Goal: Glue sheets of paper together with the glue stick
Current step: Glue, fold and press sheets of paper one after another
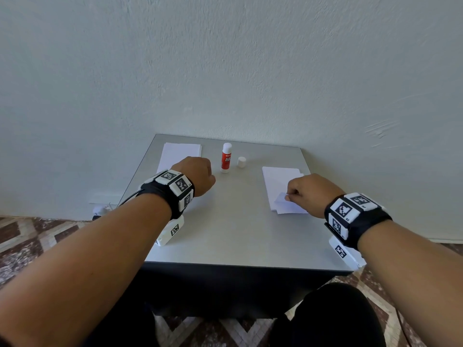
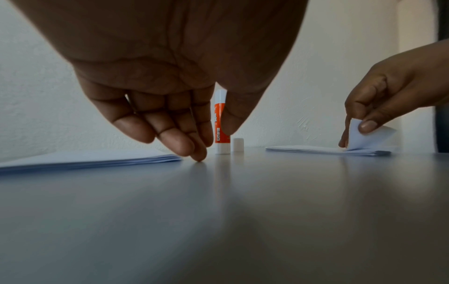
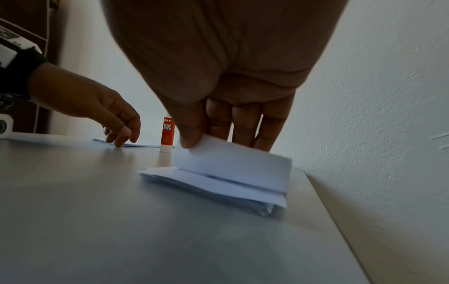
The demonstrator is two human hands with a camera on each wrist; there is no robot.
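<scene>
An orange and white glue stick (image 1: 226,158) stands upright and uncapped at the back middle of the grey table (image 1: 233,229); its white cap (image 1: 241,162) stands just right of it. A stack of white sheets (image 1: 180,154) lies at the back left, and a second stack (image 1: 283,189) lies on the right. My right hand (image 1: 310,194) pinches the near corner of the top sheet (image 3: 233,165) of the right stack between thumb and fingers and lifts it. My left hand (image 1: 198,175) hangs over the edge of the left stack (image 2: 92,159), fingers loosely curled, fingertips (image 2: 198,157) touching the table, holding nothing.
The small table stands against a pale plastered wall (image 1: 225,71). Patterned floor tiles (image 1: 37,241) show on both sides, and my dark-clothed knees (image 1: 333,319) are in front of the table's near edge. A white skirting strip (image 1: 105,197) and a small white object lie by the wall at left.
</scene>
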